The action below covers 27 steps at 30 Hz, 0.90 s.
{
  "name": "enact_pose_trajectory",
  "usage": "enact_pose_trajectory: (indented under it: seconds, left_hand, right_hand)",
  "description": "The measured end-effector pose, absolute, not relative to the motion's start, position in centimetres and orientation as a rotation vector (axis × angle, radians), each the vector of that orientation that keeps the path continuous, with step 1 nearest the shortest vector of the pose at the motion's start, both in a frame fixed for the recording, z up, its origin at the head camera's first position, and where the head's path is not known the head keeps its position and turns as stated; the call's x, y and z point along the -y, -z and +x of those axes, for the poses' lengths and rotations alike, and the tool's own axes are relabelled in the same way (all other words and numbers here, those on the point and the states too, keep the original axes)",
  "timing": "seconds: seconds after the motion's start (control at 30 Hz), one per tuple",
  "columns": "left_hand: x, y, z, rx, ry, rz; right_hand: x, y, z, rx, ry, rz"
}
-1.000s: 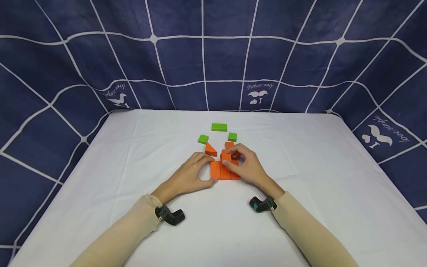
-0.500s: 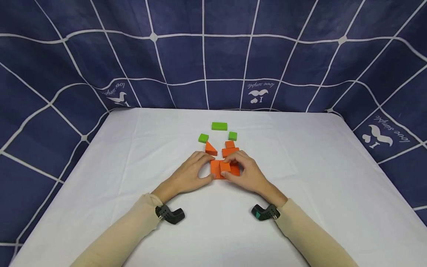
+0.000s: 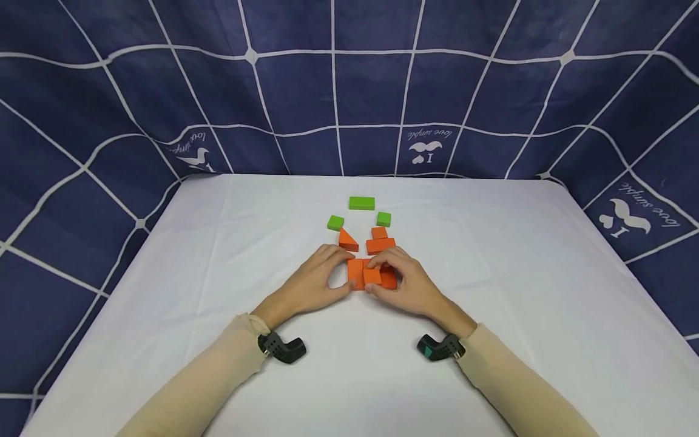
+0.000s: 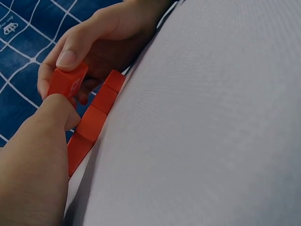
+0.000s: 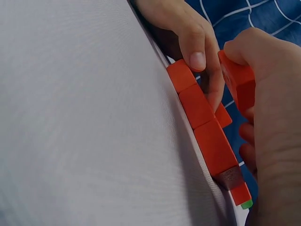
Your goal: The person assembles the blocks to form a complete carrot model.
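Hands (image 3: pixel 312 280) (image 3: pixel 408 284) at orange row (image 3: pixel 355 273) (orange block (image 3: pixel 372 277) in right one)

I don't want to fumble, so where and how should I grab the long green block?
Take the long green block at its middle, probably from above, pinching its long front and back sides. It lies flat, longer left to right than front to back, and white cloth shows all round it.

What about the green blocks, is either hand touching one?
No, the green blocks lie farther back, apart from the left hand and right hand.
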State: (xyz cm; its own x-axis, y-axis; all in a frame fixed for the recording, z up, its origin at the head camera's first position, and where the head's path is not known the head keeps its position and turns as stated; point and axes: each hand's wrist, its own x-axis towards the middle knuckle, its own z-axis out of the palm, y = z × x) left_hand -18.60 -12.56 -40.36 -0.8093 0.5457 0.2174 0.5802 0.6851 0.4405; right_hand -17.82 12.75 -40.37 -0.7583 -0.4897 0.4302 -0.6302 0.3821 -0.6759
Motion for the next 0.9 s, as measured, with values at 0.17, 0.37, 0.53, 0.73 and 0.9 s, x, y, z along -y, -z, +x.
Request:
enact_pose_trajectory:
  seconds: [0.17,0.37,0.53,0.73,0.9]
  left_hand:
    - [12.51,40.36,-18.64,2.788,0.748,-0.958]
    - [12.57,40.49,-18.54,2.805,0.756,-0.943]
    - [12.59,40.60,-18.32,2.817,0.765,-0.937]
    - [12.65,40.78,-18.30,2.792,0.753,-0.946]
    - [12.53,40.82,-18.28,2.788,0.752,-0.947]
  right_hand:
    - [-12.82,40.22,-17.73,2.471,-1.274,1.045]
    - [-12.72,40.36,-17.66,2.508,-1.236,1.095]
    - [-12.67,40.50,-17.40,2.534,-1.214,1.140]
    - [-12.52,40.49,-17.30,2.530,-1.196,1.225]
    - [-12.61,40.44,-17.31,2.551,-1.130,1.271]
